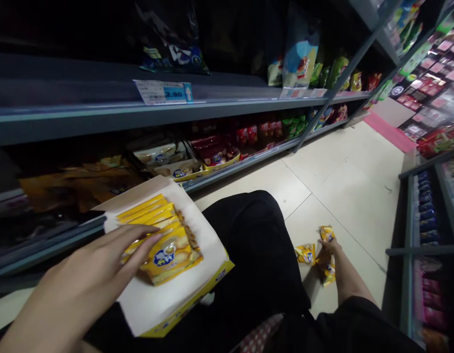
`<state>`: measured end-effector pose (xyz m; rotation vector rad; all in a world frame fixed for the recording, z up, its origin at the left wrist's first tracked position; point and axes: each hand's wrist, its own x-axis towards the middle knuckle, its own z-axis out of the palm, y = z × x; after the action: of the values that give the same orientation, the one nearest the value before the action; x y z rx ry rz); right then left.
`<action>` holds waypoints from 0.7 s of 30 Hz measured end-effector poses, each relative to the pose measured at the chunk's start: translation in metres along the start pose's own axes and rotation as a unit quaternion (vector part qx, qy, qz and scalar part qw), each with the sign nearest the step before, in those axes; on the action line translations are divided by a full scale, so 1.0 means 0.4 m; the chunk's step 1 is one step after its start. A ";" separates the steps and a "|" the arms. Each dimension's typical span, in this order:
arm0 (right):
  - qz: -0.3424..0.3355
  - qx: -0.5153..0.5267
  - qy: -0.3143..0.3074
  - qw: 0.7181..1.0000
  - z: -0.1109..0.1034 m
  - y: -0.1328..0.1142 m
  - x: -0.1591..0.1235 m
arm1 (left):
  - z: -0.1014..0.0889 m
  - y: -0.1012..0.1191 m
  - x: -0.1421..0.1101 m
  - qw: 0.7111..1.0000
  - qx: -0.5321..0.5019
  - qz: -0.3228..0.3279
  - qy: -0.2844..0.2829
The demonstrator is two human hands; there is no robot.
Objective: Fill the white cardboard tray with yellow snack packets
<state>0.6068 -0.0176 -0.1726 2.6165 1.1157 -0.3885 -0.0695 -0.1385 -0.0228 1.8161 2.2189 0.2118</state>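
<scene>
Yellow film, glossy and crimped at the edges, is seen on the row of packets (171, 255) stood on edge in the white-lined box (158, 311), at the fingertips of the left hand (101, 264). By that hand, thumb and forefinger are brought nearly together over the upper edges of the packets, and a light pinch is held there. By the right hand (333, 246), low down over the floor (322, 181), the fingers are curled at a yellow packet (327, 232); whether it is firmly gripped cannot be told, as the fingertips are partly hidden. Another packet (328, 275) lies just below that hand, and a third packet (305, 254) just beside it. Each is judged to be light and soft, puffed a little, with small pieces inside that could be crushed if squeezed hard at the middle. The smooth film may be slippery, so the crimped top edge is best pinched between thumb and forefinger; where several are taken as a stack, they are better pressed lightly from both broad faces. The box, by the near knee (249, 230), is thought to be thin card, stiff enough to be steadied by its wall but easily bent if leaned on.
</scene>
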 end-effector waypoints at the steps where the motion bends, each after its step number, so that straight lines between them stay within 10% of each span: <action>1: 0.001 -0.002 -0.006 1.000 0.014 0.007 0.001 | -0.002 0.005 0.000 1.000 -0.003 0.001 0.001; 9: -0.068 -0.045 -0.001 0.997 -0.008 -0.024 0.013 | -0.072 0.089 0.006 0.997 -0.042 -0.049 -0.039; 16: -0.238 -0.019 0.122 0.963 -0.167 -0.245 -0.060 | -0.131 0.115 0.005 0.991 -0.080 -0.111 0.011; 19: -0.415 0.048 0.193 0.888 -0.224 -0.375 -0.219 | -0.114 0.148 0.014 0.973 -0.199 -0.084 0.084; 21: -0.616 0.178 0.273 0.717 -0.247 -0.452 -0.370 | -0.093 0.185 0.018 0.938 -0.326 -0.080 0.082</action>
<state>0.3893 0.0397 -0.0553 1.7780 3.1879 -0.0062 -0.0124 -0.1141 0.0325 1.2831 2.0323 0.9659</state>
